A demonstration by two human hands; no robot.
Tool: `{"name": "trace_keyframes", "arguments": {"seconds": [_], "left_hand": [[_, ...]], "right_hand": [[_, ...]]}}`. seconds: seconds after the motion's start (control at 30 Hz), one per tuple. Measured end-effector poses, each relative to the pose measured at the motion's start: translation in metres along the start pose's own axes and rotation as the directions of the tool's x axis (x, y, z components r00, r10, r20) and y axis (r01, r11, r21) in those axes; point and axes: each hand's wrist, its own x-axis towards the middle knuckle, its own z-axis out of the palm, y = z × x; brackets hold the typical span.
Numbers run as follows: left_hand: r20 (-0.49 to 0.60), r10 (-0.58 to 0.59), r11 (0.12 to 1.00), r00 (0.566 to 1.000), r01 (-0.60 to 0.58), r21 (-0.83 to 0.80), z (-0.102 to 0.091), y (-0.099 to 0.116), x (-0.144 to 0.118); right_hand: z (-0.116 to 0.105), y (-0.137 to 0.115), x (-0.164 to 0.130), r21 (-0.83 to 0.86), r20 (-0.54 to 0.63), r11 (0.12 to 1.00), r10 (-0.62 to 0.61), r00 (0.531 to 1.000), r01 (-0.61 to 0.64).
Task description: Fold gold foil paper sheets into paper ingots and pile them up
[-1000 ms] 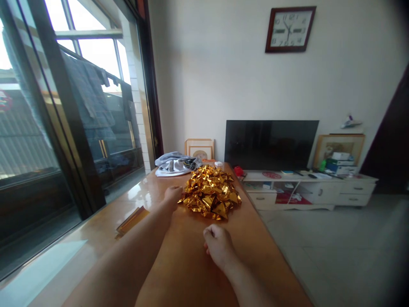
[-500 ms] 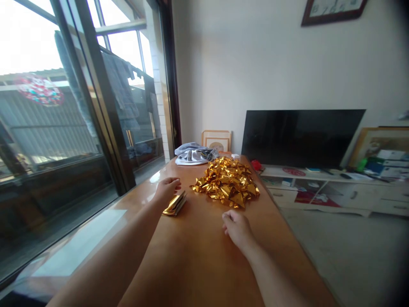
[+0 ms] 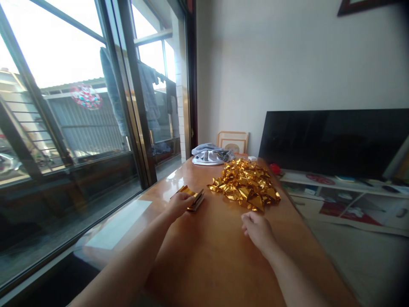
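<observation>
My left hand (image 3: pixel 181 205) is closed at a stack of gold foil paper (image 3: pixel 198 200) on the table, thumb and fingers gripping foil at its near left side. Part of a shiny gold sheet (image 3: pixel 184 189) shows just beyond the knuckles. How many sheets the fingers grip is hidden. Low over the table on the right, my right hand (image 3: pixel 258 230) has curled fingers with the thumb pressed against them, and nothing shows in it. Just beyond that hand spreads a heap of folded gold foil pieces (image 3: pixel 244 183).
The long wooden table (image 3: pixel 204 264) has a pale sheet (image 3: pixel 121 226) at its left edge. Grey-white cloth (image 3: pixel 211 154) lies at the far end, with a framed picture (image 3: pixel 232 140) behind. Glass doors (image 3: pixel 86 128) border the left; a television (image 3: pixel 332 143) stands on a low cabinet to the right.
My left hand has come down onto the foil stack and grips it, where before it hovered just above. My right hand keeps its curled pose. The whole view has turned left.
</observation>
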Motion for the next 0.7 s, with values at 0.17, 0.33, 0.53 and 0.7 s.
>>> {"name": "trace_keyframes", "arguments": {"seconds": [0.17,0.33,0.53,0.7], "left_hand": [[-0.004,0.05,0.986,0.999,-0.049,0.161,0.006,-0.005,0.004],[-0.049,0.038,0.978,0.998,-0.027,0.208,0.008,-0.011,0.011],[-0.071,-0.007,0.987,0.997,0.018,0.158,0.006,-0.01,0.012],[-0.076,-0.031,0.995,0.997,0.038,0.09,0.003,-0.003,0.008]], "right_hand": [[0.0,0.002,0.001,-0.015,-0.006,1.0,0.001,1.0,-0.001],[0.0,0.002,0.001,-0.018,0.005,1.0,0.004,1.0,-0.004],[-0.002,-0.004,-0.002,-0.017,0.008,1.0,0.001,1.0,-0.001],[-0.002,-0.004,-0.003,-0.013,0.011,1.0,-0.008,1.0,0.008]]}}
